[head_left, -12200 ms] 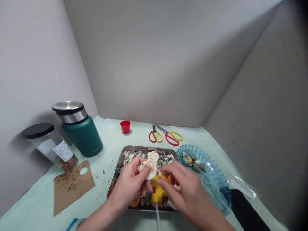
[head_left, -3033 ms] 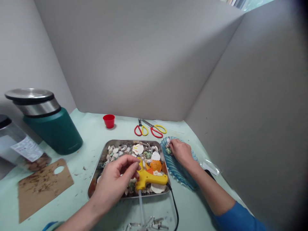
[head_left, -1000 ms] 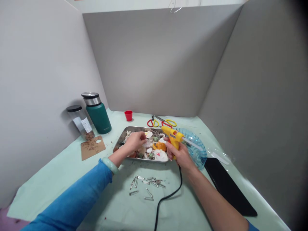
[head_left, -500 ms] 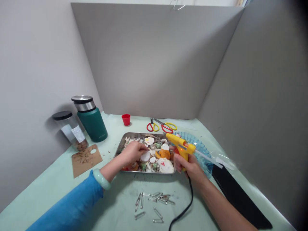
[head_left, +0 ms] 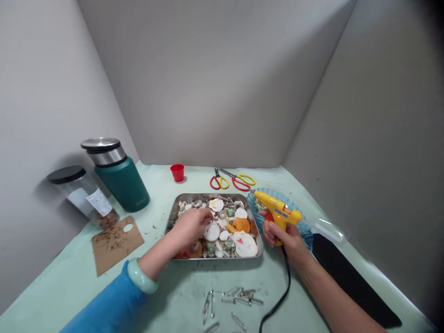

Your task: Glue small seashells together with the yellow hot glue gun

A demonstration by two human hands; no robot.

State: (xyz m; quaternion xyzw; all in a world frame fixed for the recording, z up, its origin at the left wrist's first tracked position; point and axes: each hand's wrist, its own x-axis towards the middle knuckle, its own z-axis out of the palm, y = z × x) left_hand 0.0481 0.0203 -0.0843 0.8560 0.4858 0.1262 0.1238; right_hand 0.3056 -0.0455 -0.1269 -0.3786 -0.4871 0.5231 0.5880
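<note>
My right hand (head_left: 285, 237) is wrapped round the grip of a yellow hot glue gun (head_left: 275, 208), its nozzle pointing up and to the left. A black cord hangs from the base of the grip. My left hand (head_left: 193, 225) reaches over the left half of a metal tray (head_left: 261, 247), thumb and fingertips pinched together among the shells. What they hold, if anything, is hidden. White shells (head_left: 245, 244), orange shells (head_left: 241, 225) and small green pieces fill the tray. Behind the glue gun sits a blue scalloped glass dish (head_left: 305, 231), partly covered.
Safety pins (head_left: 243, 294) lie in front of the tray. Two pairs of scissors (head_left: 239, 179) and a red cup (head_left: 177, 173) stand behind it. At left are a green bottle (head_left: 121, 182), a black-lidded jar (head_left: 86, 199) and a brown board (head_left: 114, 247). A black strip (head_left: 350, 282) lies right.
The glue gun in my right hand has moved right and slightly down, away from over the tray. My left hand stays pinched in the shells. The view has tilted and come closer.
</note>
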